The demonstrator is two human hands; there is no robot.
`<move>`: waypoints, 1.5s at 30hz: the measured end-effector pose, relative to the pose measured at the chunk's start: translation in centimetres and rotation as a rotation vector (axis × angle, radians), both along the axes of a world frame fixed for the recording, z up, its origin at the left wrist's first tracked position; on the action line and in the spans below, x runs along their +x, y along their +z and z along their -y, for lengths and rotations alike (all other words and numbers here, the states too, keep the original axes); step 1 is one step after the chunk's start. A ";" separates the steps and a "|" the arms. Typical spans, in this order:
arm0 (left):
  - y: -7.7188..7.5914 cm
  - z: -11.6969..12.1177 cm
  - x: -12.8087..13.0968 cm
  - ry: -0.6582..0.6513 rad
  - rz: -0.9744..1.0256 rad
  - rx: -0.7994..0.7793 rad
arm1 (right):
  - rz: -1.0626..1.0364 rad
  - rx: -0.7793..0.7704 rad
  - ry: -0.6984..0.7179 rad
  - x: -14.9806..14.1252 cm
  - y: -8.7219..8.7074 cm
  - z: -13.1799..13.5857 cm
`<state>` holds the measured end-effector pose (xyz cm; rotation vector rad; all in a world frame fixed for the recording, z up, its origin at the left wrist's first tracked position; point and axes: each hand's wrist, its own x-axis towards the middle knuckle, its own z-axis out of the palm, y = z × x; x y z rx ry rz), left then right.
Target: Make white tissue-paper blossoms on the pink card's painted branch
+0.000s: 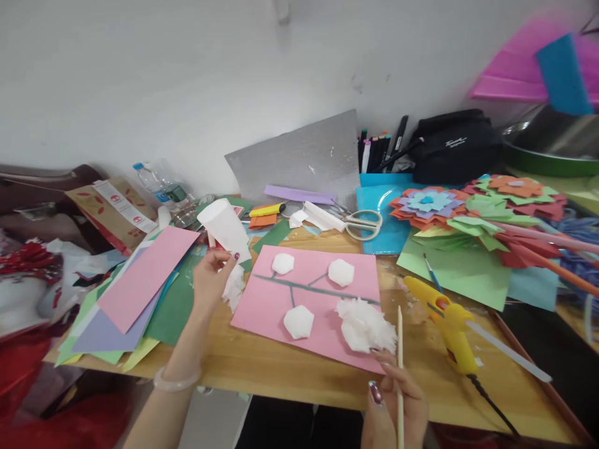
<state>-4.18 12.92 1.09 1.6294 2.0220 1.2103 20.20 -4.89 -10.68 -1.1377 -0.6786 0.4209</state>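
A pink card lies on the table, with a dark branch line drawn across it. Several white paper pieces sit along the line, among them a flat pentagon-like one. At its lower right corner is a ruffled white tissue flower. My right hand grips a slim wooden stick, upright beside the flower; a fingertip is close to the petals. Left of the card, my left hand is closed, fingertips together, by a white paper roll and crumpled white tissue. What it pinches is hidden.
A yellow glue gun with a cord lies at right, near a thin brush. Scissors and a yellow cutter lie behind the card. Coloured paper sheets are stacked left; layered paper flowers rest right.
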 end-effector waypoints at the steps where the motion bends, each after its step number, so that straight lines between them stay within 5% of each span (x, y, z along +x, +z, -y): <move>1: 0.2 0.6 0.3 -0.011 0.050 0.006 | 0.035 0.009 -0.036 -0.3 -0.1 -0.5; 6: 1.0 4.3 2.0 -0.077 0.410 -0.056 | 0.231 -0.047 -0.122 -0.7 0.4 -1.1; 10: 0.3 6.6 3.8 -0.211 0.700 -0.188 | 0.300 0.015 -0.224 0.0 3.0 0.2; 18: -0.2 9.6 7.2 -0.529 1.012 -0.338 | 0.130 -0.012 0.124 0.5 8.1 1.5; 25: 0.1 9.7 6.6 -0.688 0.972 -0.384 | 0.039 0.017 0.264 3.7 9.0 0.6; 33: 0.3 6.9 6.3 -0.958 0.629 -0.596 | 0.004 -0.035 0.435 4.6 9.2 -2.0; 45: 0.1 4.5 7.6 -1.255 0.417 -0.722 | -0.143 -0.037 0.290 4.3 7.6 -1.5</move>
